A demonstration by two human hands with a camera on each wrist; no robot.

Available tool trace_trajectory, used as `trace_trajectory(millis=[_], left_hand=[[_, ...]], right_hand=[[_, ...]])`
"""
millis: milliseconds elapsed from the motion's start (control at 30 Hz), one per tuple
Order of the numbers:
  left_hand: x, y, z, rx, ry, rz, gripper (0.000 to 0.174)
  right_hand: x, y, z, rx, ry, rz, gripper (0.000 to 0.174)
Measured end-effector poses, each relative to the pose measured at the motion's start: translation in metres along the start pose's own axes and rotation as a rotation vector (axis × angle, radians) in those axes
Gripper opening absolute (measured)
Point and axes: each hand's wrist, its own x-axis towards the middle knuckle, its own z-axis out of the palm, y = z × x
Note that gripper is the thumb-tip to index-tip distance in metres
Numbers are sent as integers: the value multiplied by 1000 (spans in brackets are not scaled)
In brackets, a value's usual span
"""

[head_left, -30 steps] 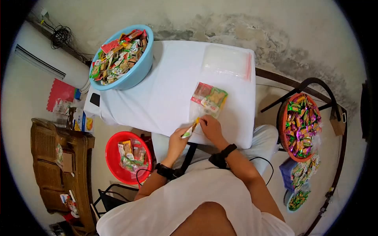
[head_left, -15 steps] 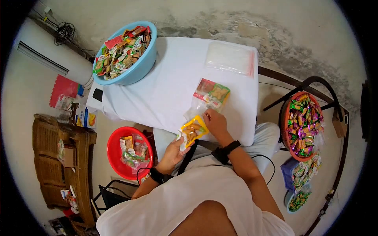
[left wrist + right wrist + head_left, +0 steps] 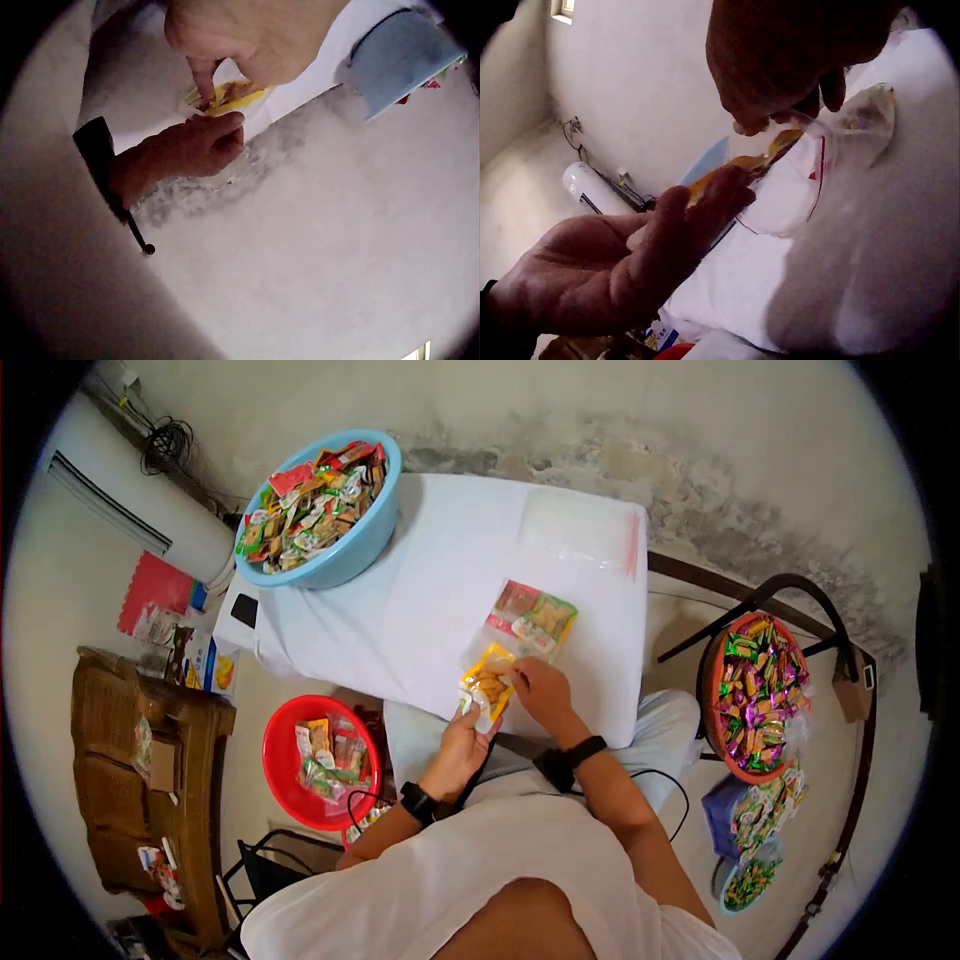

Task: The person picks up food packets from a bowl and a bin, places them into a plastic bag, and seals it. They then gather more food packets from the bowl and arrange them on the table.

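My left hand (image 3: 464, 748) grips the lower end of a yellow-edged snack packet (image 3: 490, 686), with golden-brown pieces showing through its window. Its upper end overlaps the mouth of a clear zip bag (image 3: 480, 648) lying on the table. Inside that bag are a red packet (image 3: 513, 603) and a green packet (image 3: 548, 620). Beside the yellow packet, my right hand (image 3: 542, 692) pinches the bag's edge. In the right wrist view the bag's red-lined mouth (image 3: 822, 176) hangs spread in a loop below my right hand (image 3: 795, 60), with the yellow packet (image 3: 742, 161) at it.
A blue basin (image 3: 350, 555) heaped with packets stands at the table's back left. Flat clear bags (image 3: 580, 530) are stacked at the back right. On the left sits a red basin (image 3: 290, 785) of filled bags; on the right, an orange basket (image 3: 718, 710) of wrapped sweets.
The yellow packet has turned from edge-on to face up in my left hand. It has then moved up over the bag's mouth. My right hand has stayed close by the bag.
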Motion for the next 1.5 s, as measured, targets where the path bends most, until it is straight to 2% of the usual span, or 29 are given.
trace_trajectory(millis=[67, 133, 267, 300, 367, 400, 433, 467, 500, 567, 600, 667, 700, 767, 800, 867, 900, 967, 1100, 1167, 1200, 1267, 1300, 1367, 1433, 1500], left_hand=[[8, 0, 9, -3, 86, -7, 34], [18, 1, 12, -2, 51, 10, 34], [37, 0, 24, -22, 33, 53, 32], [42, -2, 25, -21, 28, 53, 32], [61, -6, 23, -132, -2, 80, 31], [88, -16, -4, -131, -9, 80, 31], [126, -32, -46, -120, -205, 49, 31], [147, -39, -67, -107, -401, 16, 30], [140, -36, -52, -106, -408, 14, 30], [107, -18, 3, -14, -225, 18, 27], [104, -11, 17, -12, -230, 15, 27], [105, -2, 36, -50, 20, -119, 33], [111, -5, 33, -50, 20, -121, 33], [141, -18, 15, 2, -78, 105, 33], [158, -24, 2, 2, -77, 105, 33], [185, -31, -20, -11, 113, -21, 32], [181, -30, -18, -11, 116, -21, 32], [172, -32, -13, 303, 33, 251, 35], [149, -15, 25, 292, 20, 186, 39], [143, -11, 34, 180, -107, 207, 42], [141, -10, 38, 179, -106, 212, 42], [137, -6, 45, 101, -2, 109, 44], [138, -2, 49, 90, 8, 140, 44], [143, 4, 55, 442, 190, 76, 40], [152, -1, 54, 649, 220, 182, 31], [156, -7, 49, 691, 182, 283, 31]], right_hand=[[2, -5, -2, 19, 27, -51, 12], [2, -8, -2, -26, -55, 32, 12], [2, -6, -1, 3, 5, -35, 13], [2, -5, 1, 0, -34, -14, 13], [1, -2, 2, -8, -67, 2, 13], [1, -3, 2, -15, -88, -2, 13], [0, -4, 2, -23, -108, -5, 12], [0, -3, 2, -27, -102, -6, 12], [-1, -2, 3, -11, -107, -17, 12], [-1, -2, 3, 0, -107, -26, 11], [-1, -3, 2, 4, -110, -36, 11], [0, 0, 0, 4, -110, -43, 12], [-1, 1, 1, 4, -128, -23, 12], [-2, 1, 2, 4, -147, -3, 12], [-2, 1, 1, -13, -149, 1, 12], [-1, 1, 2, -27, -152, 6, 13], [-1, 1, 3, -18, -125, -10, 13], [0, 1, 4, -6, -101, -25, 13], [1, -3, 2, 33, -54, -31, 14], [3, -4, 1, 31, -45, -29, 15], [3, -3, 0, 9, -54, -28, 15], [1, -1, -3, -6, -71, -44, 16], [0, -1, -4, -32, -63, -39, 16], [3, -4, -3, -47, -91, -10, 16], [5, -6, -6, -32, -138, -7, 14], [7, -5, -9, 28, -80, 5, 13]])
